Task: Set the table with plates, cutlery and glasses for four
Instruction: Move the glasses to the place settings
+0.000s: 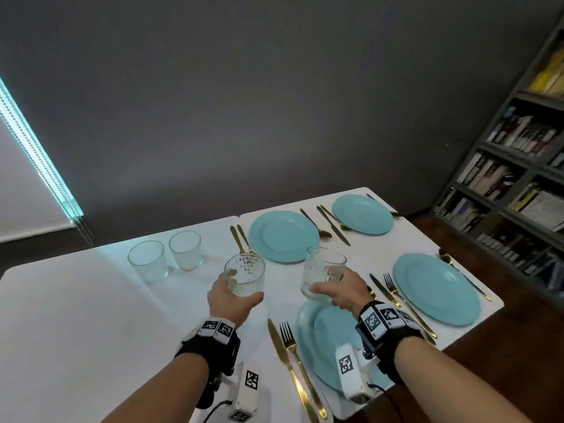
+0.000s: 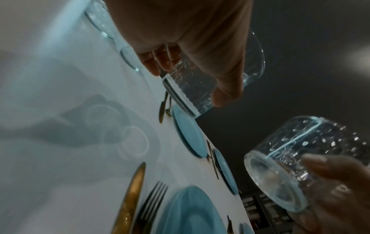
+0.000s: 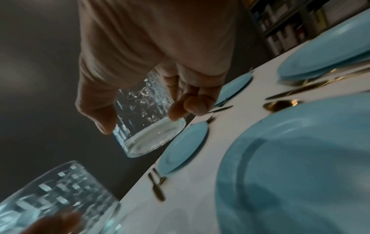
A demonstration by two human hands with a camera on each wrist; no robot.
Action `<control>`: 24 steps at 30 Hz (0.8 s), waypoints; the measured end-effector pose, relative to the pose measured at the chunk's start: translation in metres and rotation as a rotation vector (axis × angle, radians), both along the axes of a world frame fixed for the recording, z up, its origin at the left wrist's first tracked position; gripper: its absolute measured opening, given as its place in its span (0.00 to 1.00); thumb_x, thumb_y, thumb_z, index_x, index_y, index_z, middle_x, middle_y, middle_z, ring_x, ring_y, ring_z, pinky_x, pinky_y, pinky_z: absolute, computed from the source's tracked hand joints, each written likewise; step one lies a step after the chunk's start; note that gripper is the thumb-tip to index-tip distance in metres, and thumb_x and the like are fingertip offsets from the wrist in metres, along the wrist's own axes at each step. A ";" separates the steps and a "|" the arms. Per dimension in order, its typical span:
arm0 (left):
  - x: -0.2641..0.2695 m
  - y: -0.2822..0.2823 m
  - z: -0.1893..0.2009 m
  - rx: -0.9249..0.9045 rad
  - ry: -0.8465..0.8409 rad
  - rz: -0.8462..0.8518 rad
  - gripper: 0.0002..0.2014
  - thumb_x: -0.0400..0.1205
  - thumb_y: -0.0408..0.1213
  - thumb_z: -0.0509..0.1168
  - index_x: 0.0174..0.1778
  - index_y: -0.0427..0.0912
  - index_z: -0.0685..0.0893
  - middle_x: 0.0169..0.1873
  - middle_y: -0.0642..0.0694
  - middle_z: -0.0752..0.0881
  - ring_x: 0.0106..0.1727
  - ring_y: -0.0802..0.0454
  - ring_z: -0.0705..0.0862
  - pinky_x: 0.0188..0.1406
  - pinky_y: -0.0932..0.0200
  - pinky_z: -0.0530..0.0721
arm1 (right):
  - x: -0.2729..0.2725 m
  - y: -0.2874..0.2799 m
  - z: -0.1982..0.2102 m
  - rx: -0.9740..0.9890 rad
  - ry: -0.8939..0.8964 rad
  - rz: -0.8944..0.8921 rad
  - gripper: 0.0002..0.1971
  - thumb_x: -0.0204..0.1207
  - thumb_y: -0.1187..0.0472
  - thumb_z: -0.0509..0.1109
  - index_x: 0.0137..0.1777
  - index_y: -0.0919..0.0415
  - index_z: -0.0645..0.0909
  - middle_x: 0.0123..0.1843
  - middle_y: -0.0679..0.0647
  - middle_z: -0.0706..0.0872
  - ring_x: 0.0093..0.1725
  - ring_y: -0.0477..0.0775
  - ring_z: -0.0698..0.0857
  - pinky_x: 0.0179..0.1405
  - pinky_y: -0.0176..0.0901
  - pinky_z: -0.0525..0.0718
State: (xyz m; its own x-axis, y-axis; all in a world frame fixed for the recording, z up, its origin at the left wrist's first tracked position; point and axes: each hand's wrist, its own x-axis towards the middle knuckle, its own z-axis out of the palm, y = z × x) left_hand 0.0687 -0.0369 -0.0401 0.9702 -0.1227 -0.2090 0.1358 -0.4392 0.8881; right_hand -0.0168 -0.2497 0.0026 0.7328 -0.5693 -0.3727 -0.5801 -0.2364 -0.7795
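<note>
No readable writing anywhere, only black-and-white square markers on the wrist bands; each hand grips one glass above the white table, left hand on the left glass, right hand on the right glass. Only the head view shows two more glasses standing left of the four teal plates; the wrist views show both held bases clear of the cloth.

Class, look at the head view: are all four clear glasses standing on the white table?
No: each hand, left hand and right hand, holds one.

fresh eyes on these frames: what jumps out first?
Two clear glasses held in the air mid-table: one in the left hand, one in the right hand. Four turquoise plates with gold cutlery fill the table's right half. Two more glasses wait at far left.
</note>
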 end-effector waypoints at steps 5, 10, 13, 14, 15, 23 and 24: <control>0.006 -0.050 -0.005 -0.025 0.008 -0.031 0.50 0.42 0.60 0.70 0.64 0.45 0.78 0.59 0.43 0.85 0.64 0.42 0.82 0.66 0.44 0.81 | -0.016 -0.075 -0.011 -0.073 0.057 -0.153 0.33 0.56 0.53 0.84 0.62 0.58 0.80 0.54 0.54 0.86 0.44 0.53 0.83 0.35 0.40 0.79; 0.013 -0.114 0.000 -0.096 0.024 -0.014 0.42 0.51 0.44 0.81 0.62 0.40 0.78 0.54 0.45 0.85 0.57 0.46 0.84 0.58 0.57 0.81 | -0.007 -0.165 -0.018 -0.107 0.110 -0.196 0.35 0.60 0.57 0.84 0.67 0.62 0.76 0.62 0.58 0.82 0.58 0.58 0.81 0.57 0.43 0.81; 0.019 -0.161 -0.003 -0.078 0.023 0.000 0.46 0.46 0.52 0.77 0.63 0.42 0.78 0.56 0.45 0.85 0.59 0.45 0.84 0.62 0.50 0.83 | 0.005 -0.224 -0.024 -0.074 0.125 -0.221 0.39 0.60 0.56 0.84 0.71 0.62 0.73 0.66 0.60 0.81 0.60 0.59 0.81 0.60 0.46 0.81; 0.020 -0.177 -0.003 -0.064 0.022 0.004 0.48 0.45 0.55 0.75 0.63 0.43 0.78 0.57 0.45 0.86 0.60 0.45 0.84 0.63 0.48 0.83 | 0.008 -0.242 -0.025 -0.058 0.118 -0.238 0.38 0.61 0.57 0.84 0.70 0.63 0.73 0.65 0.60 0.81 0.58 0.59 0.81 0.57 0.45 0.81; 0.021 -0.193 -0.005 -0.047 0.024 0.006 0.48 0.45 0.55 0.75 0.64 0.42 0.78 0.58 0.45 0.86 0.60 0.45 0.84 0.63 0.48 0.83 | 0.011 -0.261 -0.028 -0.056 0.120 -0.251 0.37 0.62 0.57 0.83 0.70 0.63 0.73 0.63 0.60 0.81 0.57 0.59 0.81 0.55 0.44 0.80; 0.024 -0.294 -0.013 0.020 0.019 -0.023 0.47 0.45 0.57 0.74 0.63 0.44 0.79 0.56 0.46 0.87 0.57 0.47 0.85 0.60 0.45 0.85 | 0.047 -0.370 -0.055 -0.060 0.171 -0.354 0.38 0.48 0.51 0.85 0.60 0.63 0.80 0.56 0.61 0.87 0.54 0.63 0.86 0.56 0.52 0.87; 0.025 -0.303 -0.013 0.034 0.017 -0.025 0.47 0.45 0.57 0.74 0.64 0.44 0.78 0.56 0.47 0.87 0.58 0.47 0.85 0.61 0.45 0.84 | 0.051 -0.379 -0.057 -0.058 0.173 -0.369 0.39 0.49 0.51 0.85 0.62 0.63 0.79 0.59 0.62 0.86 0.56 0.63 0.86 0.58 0.52 0.86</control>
State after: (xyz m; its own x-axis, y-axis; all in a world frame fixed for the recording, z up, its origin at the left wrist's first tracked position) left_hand 0.0933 -0.3396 -0.0529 0.9632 -0.1395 -0.2299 0.1393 -0.4725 0.8703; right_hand 0.0345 -0.6287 -0.0549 0.4044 -0.8061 -0.4320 -0.7557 -0.0285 -0.6543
